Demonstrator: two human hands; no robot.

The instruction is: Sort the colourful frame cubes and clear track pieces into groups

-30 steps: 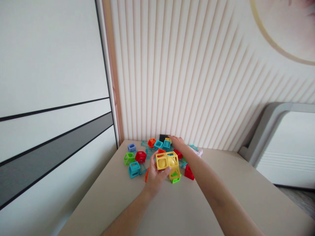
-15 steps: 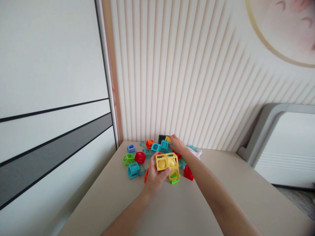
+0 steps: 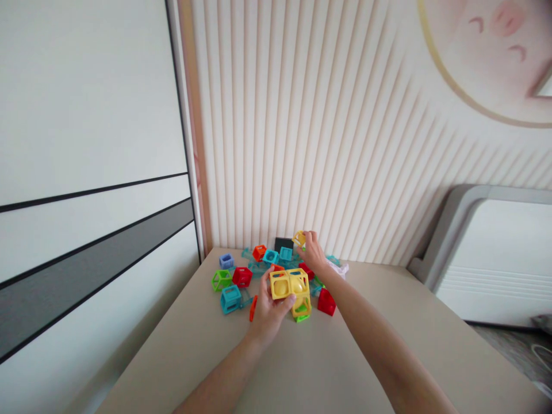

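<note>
Joined yellow cubes [image 3: 288, 286] with rounded shapes inside are held in my left hand [image 3: 268, 310], its thumb across the front and fingers behind. A green cube [image 3: 302, 312] shows just under their lower part. Farther back, my right hand [image 3: 313, 252] pinches a single yellow cube [image 3: 299, 239] by its right side, raised above the pile near the wall. Beneath and left of that cube are a light blue cube [image 3: 285, 253] and a second blue one [image 3: 270, 257]. A red block [image 3: 326, 302] lies below my right forearm.
On the beige table [image 3: 276, 368], left of my left hand, lie red [image 3: 242, 277], green [image 3: 221, 280], blue [image 3: 230, 299] and purple-blue [image 3: 226, 261] cubes. An orange cube [image 3: 259, 252] and a black object [image 3: 284, 244] sit by the ribbed wall. Whitish crumpled material [image 3: 338, 268] is behind my right forearm.
My right hand has lifted the single yellow cube up off the pile, moving slightly away from the blue cube. My left hand still holds the joined cubes. The view has shifted slightly.
</note>
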